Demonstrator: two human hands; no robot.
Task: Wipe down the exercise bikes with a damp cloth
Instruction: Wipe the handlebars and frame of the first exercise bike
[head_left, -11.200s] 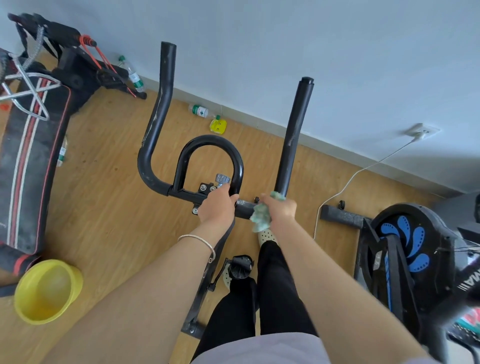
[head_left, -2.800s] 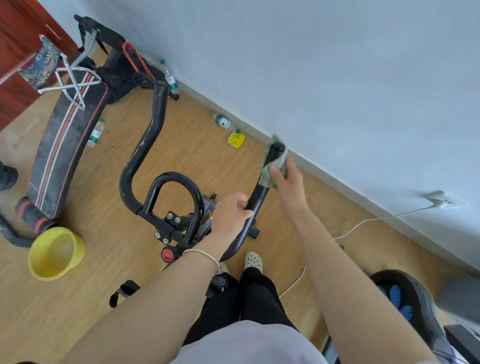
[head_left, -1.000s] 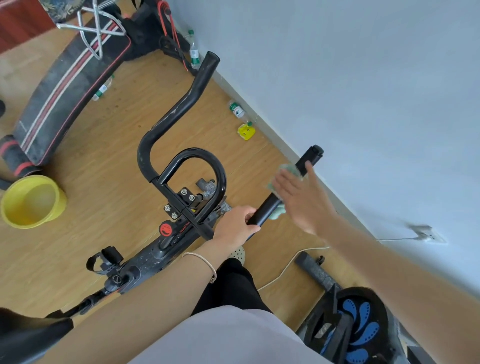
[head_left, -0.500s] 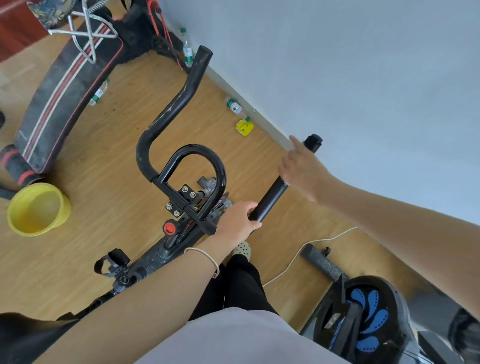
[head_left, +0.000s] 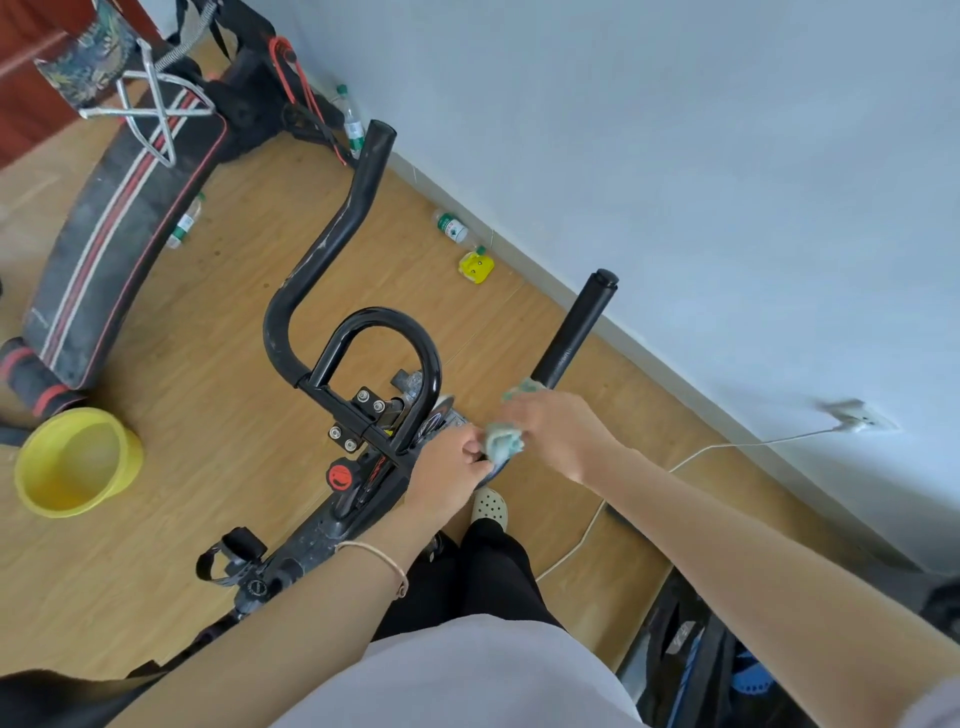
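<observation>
A black exercise bike stands below me with its handlebar (head_left: 332, 244) curving up to the left and a centre loop (head_left: 387, 332). Its right grip bar (head_left: 574, 332) points toward the wall. My right hand (head_left: 558, 428) holds a pale green cloth (head_left: 503, 441) wrapped around the base of that right bar. My left hand (head_left: 449, 475) grips the bar's lower end right beside the cloth, touching it. A red knob (head_left: 340, 476) sits on the frame below the handlebar.
A yellow basin (head_left: 72, 462) stands on the wooden floor at the left. A black sit-up bench (head_left: 114, 249) lies behind it. Bottles (head_left: 451, 227) and a yellow item (head_left: 476, 266) lie along the wall. A white cable (head_left: 727, 447) runs to a wall socket. Another bike (head_left: 691, 670) is at the lower right.
My right hand has slid with the cloth down the right bar from near its tip to its base, meeting my left hand. The left hand has kept its grip.
</observation>
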